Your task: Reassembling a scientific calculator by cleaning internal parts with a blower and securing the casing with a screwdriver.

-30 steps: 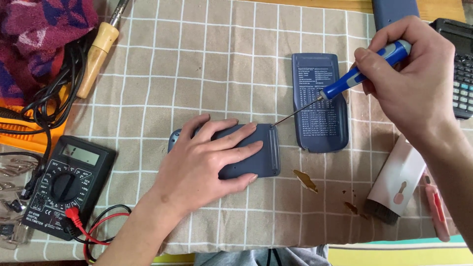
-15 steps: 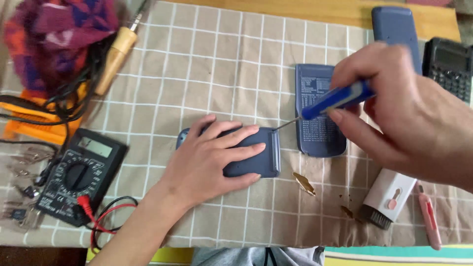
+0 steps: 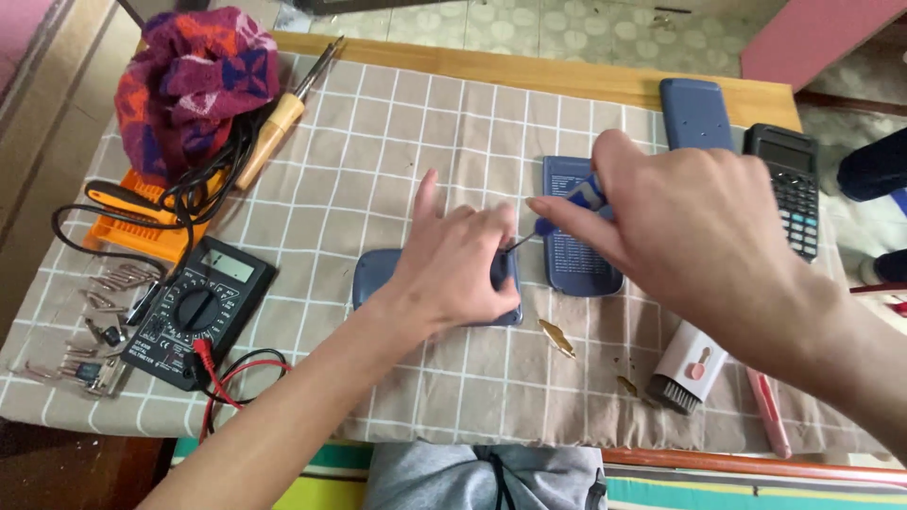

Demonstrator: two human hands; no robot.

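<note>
My left hand [image 3: 452, 269] presses down on a dark blue calculator body [image 3: 370, 281] lying on the checked cloth [image 3: 378, 161]. My right hand [image 3: 694, 236] grips a blue-handled screwdriver [image 3: 578, 200]; its thin metal shaft slants down to the body's right edge, beside my left fingers. Just right of the body lies a blue back cover [image 3: 572, 260], partly hidden by my right hand.
A black multimeter [image 3: 198, 310] with red and black leads sits at the left, loose metal parts beside it. A wooden-handled soldering iron [image 3: 274, 127], an orange tray [image 3: 128, 231] and a patterned cloth lie at back left. A black calculator [image 3: 789, 184], a blue case [image 3: 694, 111], a white brush tool [image 3: 685, 368] and a pink pen [image 3: 770, 416] are at right.
My right hand has moved left and down, bringing the screwdriver tip to the calculator body's right edge. My left hand's fingers have shifted toward that edge. The view has pulled back.
</note>
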